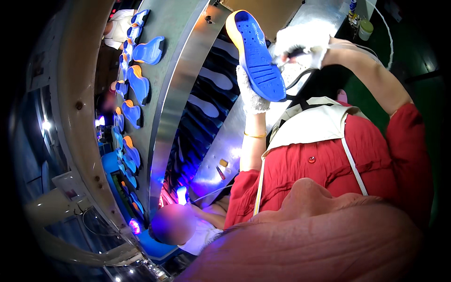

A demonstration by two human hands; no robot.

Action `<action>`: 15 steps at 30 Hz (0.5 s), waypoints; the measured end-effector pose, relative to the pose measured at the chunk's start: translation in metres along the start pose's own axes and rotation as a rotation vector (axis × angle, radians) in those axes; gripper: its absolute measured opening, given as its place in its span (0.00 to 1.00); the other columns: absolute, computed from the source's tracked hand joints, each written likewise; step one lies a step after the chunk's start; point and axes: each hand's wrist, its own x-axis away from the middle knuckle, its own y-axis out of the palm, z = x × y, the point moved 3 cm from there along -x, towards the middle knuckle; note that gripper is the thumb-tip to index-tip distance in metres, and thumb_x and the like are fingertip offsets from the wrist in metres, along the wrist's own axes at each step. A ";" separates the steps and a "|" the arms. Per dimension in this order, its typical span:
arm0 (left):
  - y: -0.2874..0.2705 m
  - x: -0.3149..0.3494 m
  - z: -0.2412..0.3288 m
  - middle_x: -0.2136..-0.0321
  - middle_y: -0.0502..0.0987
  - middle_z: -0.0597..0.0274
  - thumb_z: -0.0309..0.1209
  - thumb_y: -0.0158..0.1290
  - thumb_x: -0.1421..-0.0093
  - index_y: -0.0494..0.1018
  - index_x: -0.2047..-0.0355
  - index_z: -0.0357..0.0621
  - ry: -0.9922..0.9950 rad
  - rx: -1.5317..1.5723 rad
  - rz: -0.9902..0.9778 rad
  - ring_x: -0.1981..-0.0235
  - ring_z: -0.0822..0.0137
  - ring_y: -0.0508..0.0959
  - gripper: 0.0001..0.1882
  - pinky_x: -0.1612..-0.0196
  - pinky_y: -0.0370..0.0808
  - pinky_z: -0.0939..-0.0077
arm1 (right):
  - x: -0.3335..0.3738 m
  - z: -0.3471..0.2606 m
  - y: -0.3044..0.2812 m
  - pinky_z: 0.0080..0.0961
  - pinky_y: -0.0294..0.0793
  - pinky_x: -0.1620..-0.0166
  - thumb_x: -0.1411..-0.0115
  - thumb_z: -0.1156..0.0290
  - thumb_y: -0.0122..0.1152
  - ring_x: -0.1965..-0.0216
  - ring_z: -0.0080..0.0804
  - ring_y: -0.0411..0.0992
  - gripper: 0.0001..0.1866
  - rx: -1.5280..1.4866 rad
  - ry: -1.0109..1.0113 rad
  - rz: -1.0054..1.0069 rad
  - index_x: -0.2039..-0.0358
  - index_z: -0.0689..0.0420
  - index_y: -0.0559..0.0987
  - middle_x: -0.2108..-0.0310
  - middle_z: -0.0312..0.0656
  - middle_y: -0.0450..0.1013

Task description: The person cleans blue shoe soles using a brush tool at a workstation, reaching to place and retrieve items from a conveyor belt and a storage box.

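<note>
Nearest are the red gathered shirt (291,169) and cream apron (307,124) of the person at work. Beyond them, the gloved left hand (255,99) grasps a blue moulded insole with an orange heel edge (256,51), supporting it from behind and along its left side near the toe end. The white-gloved right hand (303,44) has its fingers curled just beside the insole's right edge; glare and blur mean I cannot tell whether they grip something or touch the edge.

For good work here, the left hand should probably support the insole firmly without bending it, keeping its face turned up to the light, while the right hand works lightly along the edge. The insole lies between the 2 hands, tilted, heel end farther from the body, held up off the silvery metal counter (218,155).

Past the counter, pale flat foot-shaped pieces (203,106) lie in a dark recess. Farther out, a grey-green conveyor belt (162,94) carries more blue and orange insoles (138,84). At its far side is a co-worker's white top (121,28).
</note>
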 end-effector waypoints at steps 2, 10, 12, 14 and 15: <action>0.001 -0.006 0.015 0.45 0.71 0.48 0.61 0.36 0.35 0.59 0.36 0.42 -0.020 -0.076 0.070 0.51 0.50 0.77 0.39 0.46 0.74 0.54 | 0.009 -0.011 -0.011 0.28 0.74 0.57 0.49 0.79 0.66 0.62 0.35 0.74 0.07 -0.068 0.006 0.075 0.69 0.56 0.80 0.68 0.41 0.75; 0.039 -0.124 0.156 0.43 0.66 0.40 0.68 0.30 0.39 0.58 0.36 0.39 0.191 0.264 -0.293 0.39 0.38 0.63 0.47 0.42 0.65 0.38 | 0.014 -0.008 -0.024 0.16 0.72 0.60 0.40 0.76 0.62 0.64 0.19 0.72 0.06 -0.376 0.096 0.423 0.62 0.59 0.78 0.61 0.38 0.75; 0.029 -0.149 0.171 0.38 0.63 0.43 0.65 0.29 0.36 0.58 0.36 0.42 0.245 0.378 -0.052 0.36 0.39 0.58 0.43 0.37 0.60 0.42 | 0.017 -0.002 -0.016 0.15 0.71 0.60 0.40 0.78 0.62 0.65 0.19 0.71 0.06 -0.416 0.198 0.395 0.62 0.60 0.78 0.61 0.38 0.74; 0.027 -0.154 0.167 0.40 0.66 0.53 0.60 0.33 0.34 0.61 0.37 0.47 -0.003 0.347 -0.170 0.40 0.50 0.66 0.36 0.33 0.54 0.56 | 0.025 -0.003 -0.011 0.15 0.70 0.63 0.40 0.76 0.62 0.67 0.18 0.71 0.07 -0.492 0.121 0.403 0.61 0.58 0.77 0.65 0.36 0.74; 0.024 -0.152 0.162 0.40 0.67 0.58 0.57 0.34 0.33 0.62 0.38 0.50 -0.099 0.318 -0.159 0.43 0.56 0.70 0.33 0.31 0.51 0.64 | 0.029 -0.002 -0.010 0.14 0.69 0.66 0.40 0.74 0.63 0.69 0.17 0.70 0.07 -0.492 0.147 0.419 0.61 0.57 0.77 0.69 0.34 0.74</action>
